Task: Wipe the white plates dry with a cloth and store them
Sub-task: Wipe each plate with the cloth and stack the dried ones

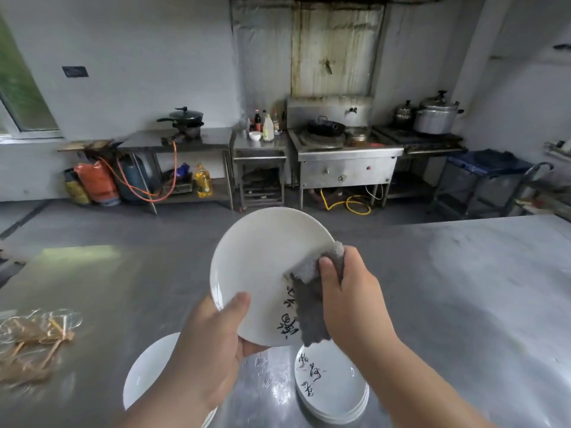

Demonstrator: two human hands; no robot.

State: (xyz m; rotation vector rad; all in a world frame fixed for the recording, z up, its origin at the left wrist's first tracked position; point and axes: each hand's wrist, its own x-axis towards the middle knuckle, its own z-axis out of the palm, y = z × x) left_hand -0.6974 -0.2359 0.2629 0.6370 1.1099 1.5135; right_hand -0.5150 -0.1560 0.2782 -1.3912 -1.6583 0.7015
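A white plate [262,267] with black brush writing is held tilted above the steel table [463,304]. My left hand [213,341] grips its lower left rim, thumb on the face. My right hand [352,291] pinches a grey cloth [309,301] over the plate's right rim, the cloth draping down its face. Below the hands, a white plate [145,375] lies on the table at the left, partly hidden by my forearm. A stack of white plates [333,393] with black writing sits at the right.
A bundle of clear plastic with brown sticks [34,341] lies on the table's left side. Across the floor stand a wok stove [343,149], steel counters with pots, gas cylinders [99,183] and a blue-lined bin [485,177].
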